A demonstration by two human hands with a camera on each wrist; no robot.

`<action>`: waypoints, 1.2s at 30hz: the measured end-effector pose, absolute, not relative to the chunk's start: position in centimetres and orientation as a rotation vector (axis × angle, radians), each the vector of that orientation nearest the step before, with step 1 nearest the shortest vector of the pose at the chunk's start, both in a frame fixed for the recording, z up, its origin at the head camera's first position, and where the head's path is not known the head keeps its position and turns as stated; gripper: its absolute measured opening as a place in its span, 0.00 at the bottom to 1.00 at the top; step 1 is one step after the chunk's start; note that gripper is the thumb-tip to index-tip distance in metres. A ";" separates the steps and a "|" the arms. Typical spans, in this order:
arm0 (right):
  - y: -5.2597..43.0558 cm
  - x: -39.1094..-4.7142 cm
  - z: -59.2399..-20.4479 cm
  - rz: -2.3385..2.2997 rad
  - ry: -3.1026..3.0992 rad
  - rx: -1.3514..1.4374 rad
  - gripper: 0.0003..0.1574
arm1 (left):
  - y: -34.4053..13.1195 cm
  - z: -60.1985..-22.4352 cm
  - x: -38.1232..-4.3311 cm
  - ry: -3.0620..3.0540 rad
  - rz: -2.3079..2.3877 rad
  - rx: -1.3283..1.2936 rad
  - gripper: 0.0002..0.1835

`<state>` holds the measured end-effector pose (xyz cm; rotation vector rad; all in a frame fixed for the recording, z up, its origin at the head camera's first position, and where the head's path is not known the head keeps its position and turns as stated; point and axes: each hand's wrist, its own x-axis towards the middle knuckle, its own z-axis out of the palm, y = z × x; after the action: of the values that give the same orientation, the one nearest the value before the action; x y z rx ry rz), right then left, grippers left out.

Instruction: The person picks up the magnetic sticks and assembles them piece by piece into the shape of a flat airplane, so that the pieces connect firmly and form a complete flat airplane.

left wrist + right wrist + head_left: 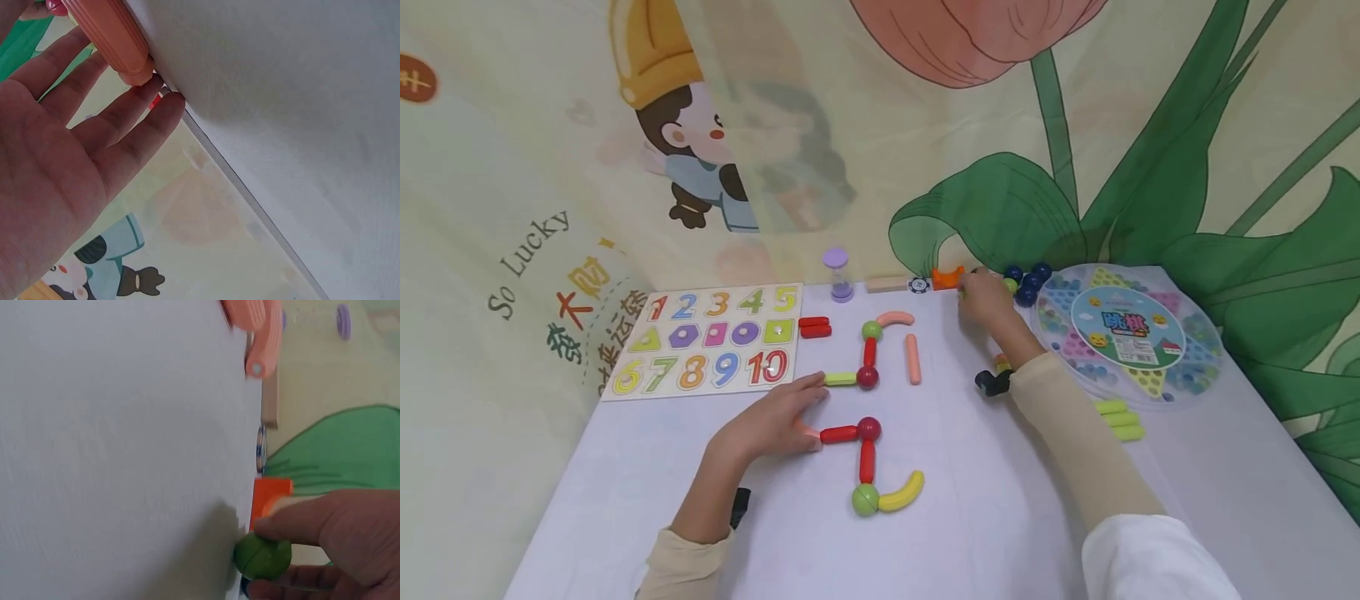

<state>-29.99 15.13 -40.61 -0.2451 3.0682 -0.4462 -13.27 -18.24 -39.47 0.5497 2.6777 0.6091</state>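
In the right wrist view, my right hand (pixel 356 537) pinches a green ball (pixel 262 557) between thumb and fingers, low over the white cloth. My left hand (pixel 767 423) lies with fingers stretched out beside a linked figure of sticks and balls. Its fingers reach a salmon stick (pixel 115 40), mostly hidden by the hand in the head view. That stick adjoins a red stick (pixel 839 434) leading to a red ball (pixel 868 429). Another red stick, a green ball (pixel 865 500) and a curved yellow stick (pixel 904 493) follow. A similar chain with a red ball (pixel 867 377) lies farther back.
A number board (pixel 700 343) lies at left, near loose red sticks (pixel 815 327). Behind stand an hourglass (pixel 838 275) and an orange arch block (pixel 947 277). Dark blue balls (pixel 1027 296), a round checkers set (pixel 1127 329) and light green sticks (pixel 1123 433) are at right.
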 end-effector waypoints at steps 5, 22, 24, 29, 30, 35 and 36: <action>12.8 -29.5 -41.7 -0.587 2.870 -0.428 0.10 | -18.2 -39.5 -13.3 2.684 0.600 0.550 0.36; 8.9 -28.6 -44.1 -1.300 2.701 -0.263 0.14 | -18.2 -39.8 -13.3 2.690 0.582 0.529 0.36; 8.7 -28.4 -44.3 -1.396 2.653 -0.248 0.16 | -18.2 -39.8 -13.3 2.689 0.583 0.524 0.36; 8.3 -28.2 -44.5 -1.473 2.639 -0.243 0.15 | -18.2 -39.9 -13.3 2.682 0.589 0.538 0.36; 8.3 -28.2 -44.4 -1.440 2.659 -0.256 0.15 | -18.2 -39.9 -13.3 2.685 0.586 0.543 0.36; 8.7 -28.4 -44.1 -1.230 2.770 -0.314 0.11 | -18.2 -39.9 -13.4 2.691 0.572 0.550 0.36; 8.8 -28.5 -44.1 -1.229 2.770 -0.318 0.11 | -18.2 -39.8 -13.4 2.693 0.569 0.550 0.36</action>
<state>-28.46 8.80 -44.12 -0.3184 2.7704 -1.2288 -13.37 -18.20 -39.84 0.5499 2.6925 0.5686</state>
